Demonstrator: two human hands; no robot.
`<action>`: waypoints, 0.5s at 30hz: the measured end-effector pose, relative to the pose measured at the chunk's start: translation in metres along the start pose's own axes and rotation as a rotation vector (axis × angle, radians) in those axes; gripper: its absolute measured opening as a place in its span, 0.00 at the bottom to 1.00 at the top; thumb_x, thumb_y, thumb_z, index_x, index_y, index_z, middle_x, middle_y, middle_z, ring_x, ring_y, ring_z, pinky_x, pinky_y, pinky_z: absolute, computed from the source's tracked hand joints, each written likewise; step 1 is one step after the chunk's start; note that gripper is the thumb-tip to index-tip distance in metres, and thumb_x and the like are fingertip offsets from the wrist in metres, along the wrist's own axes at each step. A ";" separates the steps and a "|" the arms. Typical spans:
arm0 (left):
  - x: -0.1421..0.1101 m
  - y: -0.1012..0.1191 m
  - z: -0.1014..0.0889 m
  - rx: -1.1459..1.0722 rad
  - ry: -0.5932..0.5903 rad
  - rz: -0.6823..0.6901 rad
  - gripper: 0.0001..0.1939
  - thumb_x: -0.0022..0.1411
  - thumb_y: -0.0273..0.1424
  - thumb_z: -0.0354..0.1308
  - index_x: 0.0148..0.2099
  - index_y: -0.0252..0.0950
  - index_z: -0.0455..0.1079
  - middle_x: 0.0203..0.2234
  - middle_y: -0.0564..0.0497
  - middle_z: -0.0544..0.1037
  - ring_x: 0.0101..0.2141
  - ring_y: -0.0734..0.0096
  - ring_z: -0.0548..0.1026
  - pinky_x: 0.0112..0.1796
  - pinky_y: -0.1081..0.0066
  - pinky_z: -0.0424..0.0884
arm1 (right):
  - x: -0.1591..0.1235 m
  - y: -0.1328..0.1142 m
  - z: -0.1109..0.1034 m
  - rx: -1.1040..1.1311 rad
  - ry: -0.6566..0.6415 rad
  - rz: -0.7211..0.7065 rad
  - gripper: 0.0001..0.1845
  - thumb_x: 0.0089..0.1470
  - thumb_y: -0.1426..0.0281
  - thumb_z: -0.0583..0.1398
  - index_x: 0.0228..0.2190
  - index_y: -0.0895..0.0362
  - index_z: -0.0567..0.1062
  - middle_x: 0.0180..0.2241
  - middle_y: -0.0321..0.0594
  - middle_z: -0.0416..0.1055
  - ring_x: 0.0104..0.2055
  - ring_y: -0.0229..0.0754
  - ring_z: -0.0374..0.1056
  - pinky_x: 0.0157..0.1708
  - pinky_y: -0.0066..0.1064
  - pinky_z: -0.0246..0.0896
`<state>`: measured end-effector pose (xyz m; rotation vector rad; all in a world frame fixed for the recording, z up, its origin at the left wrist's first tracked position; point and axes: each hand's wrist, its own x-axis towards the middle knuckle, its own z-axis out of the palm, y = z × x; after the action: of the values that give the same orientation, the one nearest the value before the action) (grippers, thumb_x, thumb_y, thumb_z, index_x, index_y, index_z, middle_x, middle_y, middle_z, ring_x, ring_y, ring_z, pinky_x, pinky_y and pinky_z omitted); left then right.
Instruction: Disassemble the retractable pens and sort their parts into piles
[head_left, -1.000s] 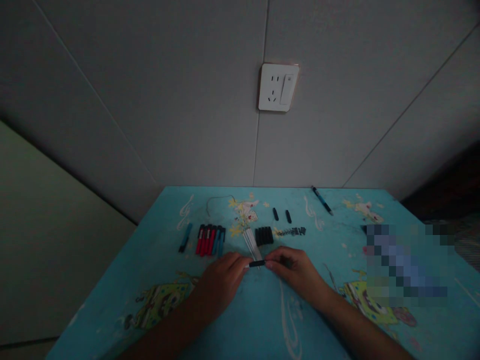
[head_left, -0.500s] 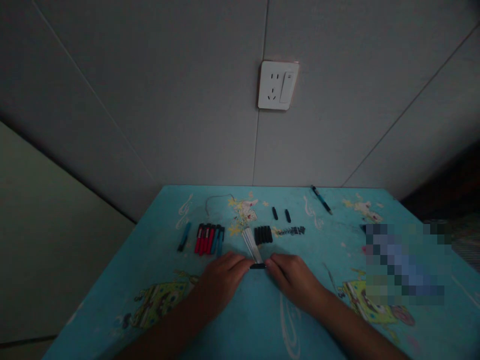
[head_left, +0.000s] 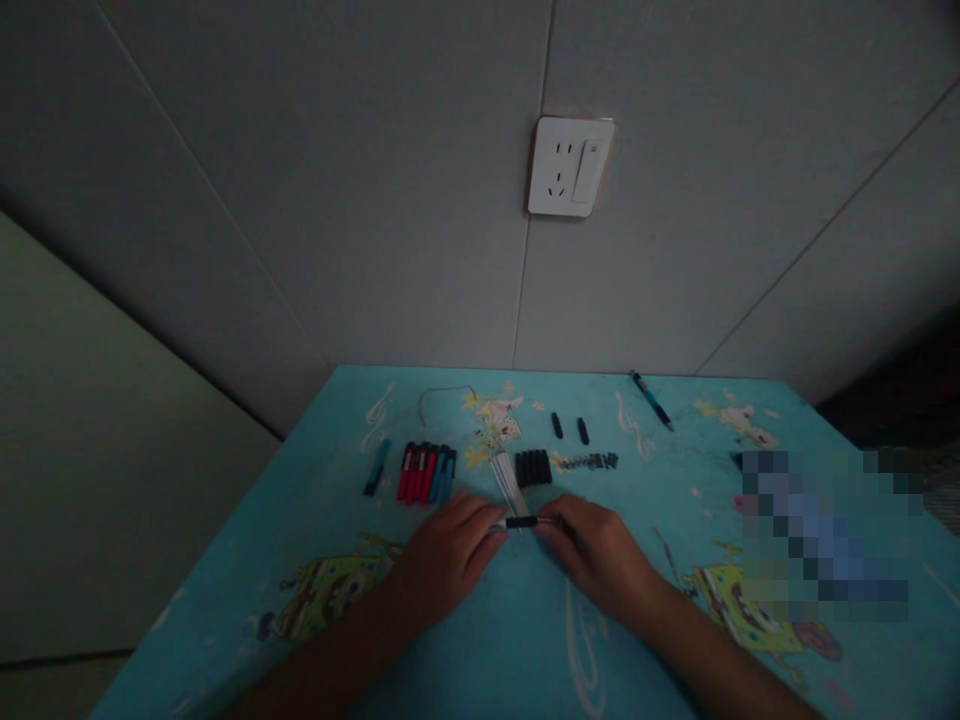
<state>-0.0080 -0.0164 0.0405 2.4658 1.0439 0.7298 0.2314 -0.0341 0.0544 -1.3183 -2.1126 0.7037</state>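
Observation:
Between my hands, low over the table, is a black pen grip [head_left: 522, 522]. A white refill sticks out of its left end and a thin tip shows at its right end. My left hand [head_left: 454, 550] pinches the white refill side. The fingers of my right hand [head_left: 600, 545] are closed on the thin tip side. Just behind them lies a fan of white refills [head_left: 505, 478]. To its right is a row of black pen grips [head_left: 533, 467], followed by small springs and dark bits [head_left: 600, 461]. Red and blue pen barrels [head_left: 421, 474] lie left of the refills.
A single blue barrel [head_left: 377, 467] lies at the left. Two small black pieces [head_left: 570, 428] and a whole blue pen [head_left: 652, 400] are farther back. A blurred-out bluish object [head_left: 814, 530] is at the right. The wall with a socket [head_left: 571, 167] borders the table.
More white refill shows at the left of the black grip and a thin tip at its right; my hands are slightly farther apart. The whole view has shifted a little.

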 end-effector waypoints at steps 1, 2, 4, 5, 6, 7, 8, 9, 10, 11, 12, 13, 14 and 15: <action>0.001 -0.001 -0.001 -0.009 0.013 0.004 0.11 0.71 0.29 0.50 0.52 0.36 0.69 0.40 0.47 0.76 0.43 0.63 0.72 0.45 0.62 0.70 | 0.000 0.000 0.000 0.014 0.007 0.004 0.07 0.65 0.66 0.56 0.39 0.54 0.73 0.33 0.37 0.73 0.34 0.40 0.69 0.37 0.31 0.61; 0.003 -0.002 -0.001 -0.021 0.033 0.014 0.10 0.71 0.29 0.50 0.50 0.35 0.70 0.38 0.47 0.76 0.42 0.63 0.71 0.44 0.62 0.70 | 0.000 0.000 -0.001 0.036 0.012 0.012 0.07 0.65 0.66 0.56 0.39 0.54 0.73 0.32 0.37 0.73 0.34 0.40 0.69 0.37 0.30 0.61; 0.007 -0.005 0.000 -0.042 0.075 0.046 0.09 0.71 0.29 0.51 0.47 0.35 0.71 0.36 0.47 0.76 0.40 0.64 0.71 0.42 0.63 0.70 | 0.000 -0.001 -0.003 0.083 0.011 0.033 0.06 0.65 0.66 0.56 0.38 0.54 0.72 0.31 0.35 0.72 0.32 0.39 0.68 0.35 0.29 0.60; 0.008 -0.007 0.002 -0.044 0.093 0.067 0.08 0.71 0.29 0.52 0.47 0.34 0.71 0.36 0.47 0.76 0.39 0.64 0.71 0.41 0.64 0.70 | 0.000 -0.002 -0.004 0.097 0.007 0.043 0.07 0.65 0.66 0.56 0.36 0.54 0.72 0.29 0.34 0.71 0.31 0.38 0.68 0.33 0.28 0.60; 0.010 -0.009 0.003 -0.034 0.108 0.089 0.08 0.70 0.29 0.53 0.47 0.34 0.72 0.36 0.47 0.77 0.39 0.64 0.70 0.41 0.64 0.69 | 0.000 -0.002 -0.004 0.100 0.005 0.048 0.07 0.65 0.66 0.56 0.35 0.54 0.72 0.28 0.34 0.70 0.30 0.38 0.67 0.32 0.28 0.59; 0.011 -0.011 0.004 -0.015 0.117 0.108 0.08 0.70 0.29 0.54 0.47 0.34 0.72 0.37 0.47 0.77 0.40 0.64 0.70 0.42 0.63 0.69 | 0.000 -0.002 -0.005 0.090 0.005 0.049 0.08 0.65 0.66 0.55 0.34 0.55 0.71 0.28 0.34 0.70 0.29 0.38 0.67 0.32 0.28 0.59; 0.012 -0.013 0.006 0.012 0.128 0.127 0.08 0.69 0.29 0.54 0.47 0.35 0.72 0.37 0.47 0.78 0.40 0.63 0.70 0.42 0.63 0.69 | 0.000 -0.001 -0.005 0.070 0.005 0.045 0.10 0.65 0.65 0.55 0.32 0.55 0.71 0.27 0.34 0.70 0.29 0.38 0.67 0.32 0.28 0.58; 0.013 -0.015 0.007 0.042 0.142 0.146 0.08 0.69 0.29 0.55 0.47 0.35 0.73 0.37 0.47 0.78 0.40 0.62 0.70 0.42 0.62 0.69 | 0.000 0.000 -0.005 0.048 0.004 0.037 0.12 0.66 0.65 0.54 0.31 0.55 0.70 0.27 0.34 0.69 0.29 0.38 0.67 0.31 0.29 0.58; 0.013 -0.017 0.008 0.066 0.156 0.167 0.08 0.68 0.29 0.56 0.47 0.36 0.73 0.37 0.47 0.79 0.41 0.62 0.70 0.43 0.61 0.69 | 0.001 0.001 -0.004 0.030 -0.003 0.028 0.14 0.66 0.64 0.53 0.30 0.55 0.70 0.26 0.34 0.69 0.28 0.38 0.66 0.31 0.29 0.57; 0.014 -0.019 0.008 0.081 0.180 0.191 0.08 0.68 0.28 0.56 0.48 0.36 0.74 0.37 0.47 0.79 0.41 0.61 0.71 0.43 0.60 0.68 | 0.001 0.002 -0.004 0.023 -0.013 0.019 0.16 0.67 0.63 0.51 0.29 0.55 0.69 0.25 0.34 0.68 0.27 0.38 0.66 0.30 0.29 0.57; 0.015 -0.021 0.008 0.071 0.191 0.210 0.09 0.67 0.28 0.57 0.48 0.37 0.74 0.37 0.47 0.79 0.42 0.60 0.71 0.44 0.60 0.68 | 0.001 0.003 -0.002 0.026 -0.024 0.012 0.17 0.68 0.63 0.50 0.28 0.55 0.68 0.24 0.33 0.67 0.26 0.38 0.65 0.29 0.29 0.56; 0.015 -0.022 0.008 0.030 0.201 0.207 0.09 0.66 0.28 0.58 0.49 0.38 0.75 0.37 0.47 0.80 0.43 0.60 0.72 0.46 0.58 0.67 | 0.002 0.004 -0.001 0.038 -0.028 0.011 0.18 0.68 0.62 0.49 0.28 0.54 0.67 0.23 0.33 0.66 0.25 0.38 0.65 0.28 0.29 0.56; 0.015 -0.023 0.007 -0.062 0.219 0.167 0.10 0.65 0.28 0.60 0.48 0.40 0.76 0.38 0.48 0.80 0.44 0.59 0.72 0.48 0.56 0.66 | 0.002 0.005 0.000 0.059 -0.018 0.014 0.18 0.68 0.62 0.49 0.28 0.54 0.67 0.22 0.32 0.66 0.24 0.38 0.65 0.28 0.28 0.56; 0.016 -0.024 0.006 -0.195 0.253 0.095 0.10 0.62 0.29 0.64 0.47 0.42 0.77 0.39 0.48 0.80 0.45 0.58 0.72 0.51 0.55 0.65 | 0.003 0.006 0.001 0.080 0.008 0.021 0.18 0.68 0.61 0.48 0.28 0.54 0.67 0.21 0.32 0.66 0.23 0.38 0.65 0.27 0.28 0.56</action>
<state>-0.0087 0.0107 0.0283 2.3098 0.8952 1.1407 0.2330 -0.0295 0.0501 -1.2996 -2.0459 0.7818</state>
